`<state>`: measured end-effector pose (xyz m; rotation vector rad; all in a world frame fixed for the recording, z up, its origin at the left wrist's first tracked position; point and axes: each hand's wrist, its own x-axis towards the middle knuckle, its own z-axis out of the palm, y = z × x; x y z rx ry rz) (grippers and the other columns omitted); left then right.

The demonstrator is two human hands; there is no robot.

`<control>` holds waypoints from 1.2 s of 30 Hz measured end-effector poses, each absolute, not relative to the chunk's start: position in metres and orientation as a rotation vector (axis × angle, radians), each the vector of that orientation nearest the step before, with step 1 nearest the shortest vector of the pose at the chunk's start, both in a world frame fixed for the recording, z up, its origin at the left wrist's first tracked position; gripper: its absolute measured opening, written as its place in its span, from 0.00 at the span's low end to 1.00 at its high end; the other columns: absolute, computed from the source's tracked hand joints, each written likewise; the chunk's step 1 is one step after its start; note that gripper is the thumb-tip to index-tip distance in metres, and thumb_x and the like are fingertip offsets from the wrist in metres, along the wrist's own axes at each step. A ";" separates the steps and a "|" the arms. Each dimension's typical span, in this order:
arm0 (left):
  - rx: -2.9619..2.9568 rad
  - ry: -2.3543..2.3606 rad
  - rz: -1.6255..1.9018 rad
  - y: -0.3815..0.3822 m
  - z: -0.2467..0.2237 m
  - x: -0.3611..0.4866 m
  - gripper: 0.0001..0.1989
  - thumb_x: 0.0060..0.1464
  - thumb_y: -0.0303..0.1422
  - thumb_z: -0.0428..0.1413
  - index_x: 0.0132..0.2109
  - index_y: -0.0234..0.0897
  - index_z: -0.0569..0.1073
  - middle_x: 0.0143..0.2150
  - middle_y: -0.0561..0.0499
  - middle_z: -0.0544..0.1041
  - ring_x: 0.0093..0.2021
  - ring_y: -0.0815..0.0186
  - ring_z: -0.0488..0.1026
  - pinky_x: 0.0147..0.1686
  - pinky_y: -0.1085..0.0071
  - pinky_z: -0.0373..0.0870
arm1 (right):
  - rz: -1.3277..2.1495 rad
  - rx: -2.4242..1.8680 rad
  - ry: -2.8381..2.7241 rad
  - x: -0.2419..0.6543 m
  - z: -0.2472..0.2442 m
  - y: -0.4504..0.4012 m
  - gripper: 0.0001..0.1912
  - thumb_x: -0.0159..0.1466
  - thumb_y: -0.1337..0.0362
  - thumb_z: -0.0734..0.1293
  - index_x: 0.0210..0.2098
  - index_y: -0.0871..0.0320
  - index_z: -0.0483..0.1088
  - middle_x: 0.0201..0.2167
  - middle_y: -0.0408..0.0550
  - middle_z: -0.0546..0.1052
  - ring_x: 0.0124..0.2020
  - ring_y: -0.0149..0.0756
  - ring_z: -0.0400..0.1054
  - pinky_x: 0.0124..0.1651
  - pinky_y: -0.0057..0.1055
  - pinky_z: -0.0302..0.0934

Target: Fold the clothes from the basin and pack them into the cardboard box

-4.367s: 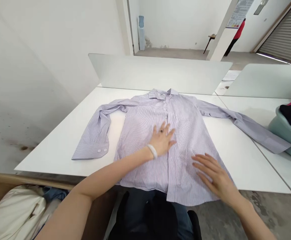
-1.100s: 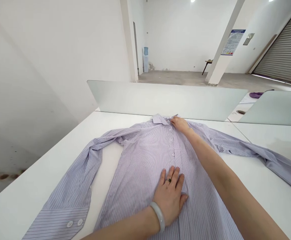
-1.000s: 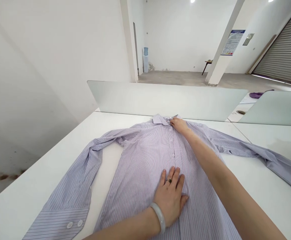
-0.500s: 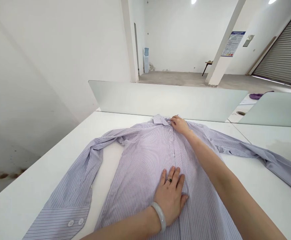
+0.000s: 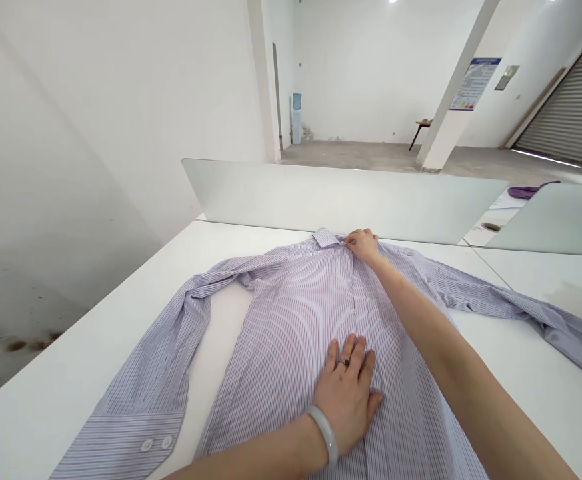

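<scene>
A striped long-sleeved shirt (image 5: pixel 301 313) lies front up on the white table, collar (image 5: pixel 326 238) toward the far edge. Its left-hand sleeve bends down toward me and ends in a cuff (image 5: pixel 121 440) with two white buttons. The other sleeve (image 5: pixel 515 307) stretches out to the right. My left hand (image 5: pixel 348 390), with a ring and a pale bangle, rests flat on the shirt front, fingers spread. At the collar opening, my right hand (image 5: pixel 363 245) pinches the collar's edge; its fingertips are partly hidden.
A frosted partition (image 5: pixel 341 200) runs along the table's far edge. Behind the gap at right are a purple cloth (image 5: pixel 525 192) and a roll of tape (image 5: pixel 491 227). A wall (image 5: pixel 95 113) stands at left. Farther off are a pillar (image 5: pixel 438 143) and a water dispenser (image 5: pixel 297 120).
The view has shifted slightly, so everything sits a little farther right. My right hand stays at the collar, its fingers slightly re-angled. My left hand remains flat on the shirt.
</scene>
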<state>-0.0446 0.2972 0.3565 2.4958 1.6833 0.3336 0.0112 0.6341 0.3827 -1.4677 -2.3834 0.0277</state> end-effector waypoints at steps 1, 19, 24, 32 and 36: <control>2.491 1.680 0.334 0.297 0.357 -0.045 0.28 0.66 0.44 0.35 0.65 0.32 0.56 0.69 0.41 0.51 0.69 0.50 0.44 0.64 0.47 0.47 | 0.030 -1.478 -2.382 0.012 0.384 0.635 0.12 0.60 0.64 0.61 0.37 0.54 0.76 0.41 0.52 0.76 0.51 0.47 0.58 0.48 0.41 0.50; 2.474 1.664 0.406 0.296 0.352 -0.044 0.25 0.65 0.41 0.39 0.64 0.34 0.57 0.68 0.41 0.53 0.68 0.54 0.46 0.65 0.54 0.50 | -0.053 -1.343 -2.608 0.023 0.385 0.634 0.15 0.61 0.58 0.62 0.44 0.52 0.75 0.42 0.49 0.76 0.50 0.45 0.60 0.49 0.38 0.51; 2.459 1.651 0.394 0.297 0.352 -0.045 0.25 0.66 0.40 0.38 0.64 0.34 0.57 0.68 0.40 0.52 0.69 0.52 0.45 0.65 0.52 0.50 | -0.141 -1.233 -2.695 0.041 0.397 0.633 0.12 0.61 0.66 0.62 0.38 0.55 0.77 0.43 0.52 0.76 0.49 0.44 0.60 0.52 0.39 0.49; 2.450 1.639 0.409 0.295 0.353 -0.044 0.23 0.66 0.39 0.38 0.64 0.37 0.58 0.68 0.38 0.52 0.68 0.49 0.45 0.64 0.49 0.50 | -0.186 -1.012 -2.600 0.063 0.434 0.644 0.16 0.65 0.64 0.56 0.41 0.57 0.75 0.46 0.51 0.75 0.54 0.44 0.58 0.59 0.44 0.41; 2.455 1.632 0.403 0.295 0.356 -0.044 0.23 0.65 0.39 0.39 0.63 0.37 0.59 0.67 0.37 0.53 0.68 0.48 0.46 0.64 0.49 0.51 | -0.176 -1.023 -2.717 0.052 0.438 0.653 0.16 0.64 0.65 0.56 0.43 0.56 0.74 0.48 0.51 0.74 0.53 0.41 0.60 0.57 0.40 0.44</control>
